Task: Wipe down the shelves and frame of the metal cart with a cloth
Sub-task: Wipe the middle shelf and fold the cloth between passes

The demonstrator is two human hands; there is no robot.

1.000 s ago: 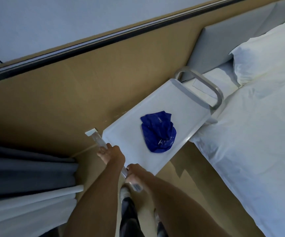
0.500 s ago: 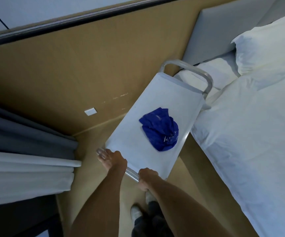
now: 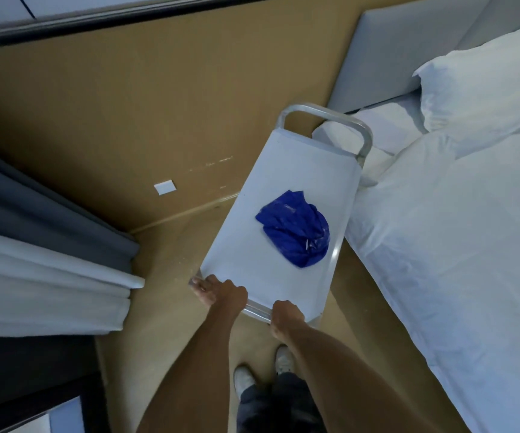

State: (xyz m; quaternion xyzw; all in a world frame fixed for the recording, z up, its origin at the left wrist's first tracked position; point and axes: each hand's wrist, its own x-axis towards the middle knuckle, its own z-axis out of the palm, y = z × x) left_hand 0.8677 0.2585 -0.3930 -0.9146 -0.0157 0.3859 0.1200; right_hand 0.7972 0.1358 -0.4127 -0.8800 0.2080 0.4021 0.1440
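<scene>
Wall [image 3: 102, 114], tan panelled, fills the upper left of the view; a small white plate [image 3: 165, 187] is fixed low on it.

Bed [image 3: 458, 245] along the right side, white sheets, with a white pillow [image 3: 474, 85] at the head end against a grey headboard [image 3: 408, 51].

Curtains [image 3: 43, 254] at left, grey folds above white folds, hanging to the tan floor [image 3: 165, 323].

Cart [image 3: 287, 179], metal, stands between wall and bed, its right edge just beside the mattress. Flat pale top shelf, long axis running away from the viewer. A looped metal handle [image 3: 324, 112] rises at the far end. A near handle bar [image 3: 257, 310] runs across the close end.

Cloth [image 3: 294, 231], blue, lies bunched and crumpled on the top shelf, toward the right edge and nearer the close half. Neither hand touches it.

Left hand [image 3: 221, 295] is curled over the near bar at its left end, fingers wrapped down around it. Right hand [image 3: 285, 317] is clenched around the same bar further right, knuckles up. A short stretch of bare bar shows between the two hands.

White shoes [image 3: 263, 370] on the floor below the forearms, close behind the cart.
</scene>
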